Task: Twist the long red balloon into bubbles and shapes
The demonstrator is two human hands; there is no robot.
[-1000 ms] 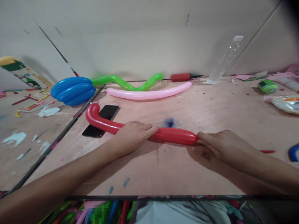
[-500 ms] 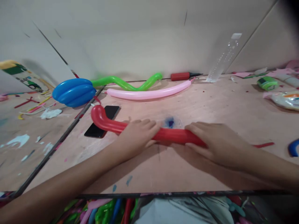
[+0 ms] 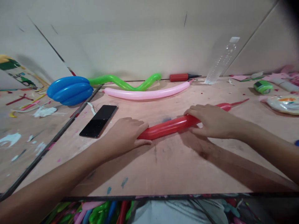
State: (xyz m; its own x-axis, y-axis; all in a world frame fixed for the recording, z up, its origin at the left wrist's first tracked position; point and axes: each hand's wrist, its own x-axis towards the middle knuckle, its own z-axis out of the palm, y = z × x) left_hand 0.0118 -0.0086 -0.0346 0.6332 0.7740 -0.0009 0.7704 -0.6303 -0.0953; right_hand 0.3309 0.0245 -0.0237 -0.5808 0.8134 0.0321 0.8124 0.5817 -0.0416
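Note:
A long red balloon [image 3: 167, 127] slants across the middle of the table, its right end higher. My left hand [image 3: 128, 132] is closed round its left part and hides that end. Further right, my right hand [image 3: 207, 119] grips it from above, fingers wrapped over it. Past the right hand the balloon narrows to a thin uninflated tail. Left of my left hand lies a black phone [image 3: 98, 121]. Behind, a pink balloon [image 3: 147, 94] rests in front of a wavy green balloon [image 3: 126, 83], which meets a blue bunched balloon [image 3: 70, 90].
A red hand pump [image 3: 179, 77] and a clear plastic bottle [image 3: 220, 63] stand along the wall. To the right are a green tape roll [image 3: 263, 87] and a clear plastic packet [image 3: 283, 103]. Scraps and a printed carton [image 3: 20, 73] are at left. Several balloons [image 3: 102, 213] lie below the table edge.
The red balloon has swung: its right part rose and its bent left end no longer shows over the phone. My left hand moved slightly left, my right hand moved up and away.

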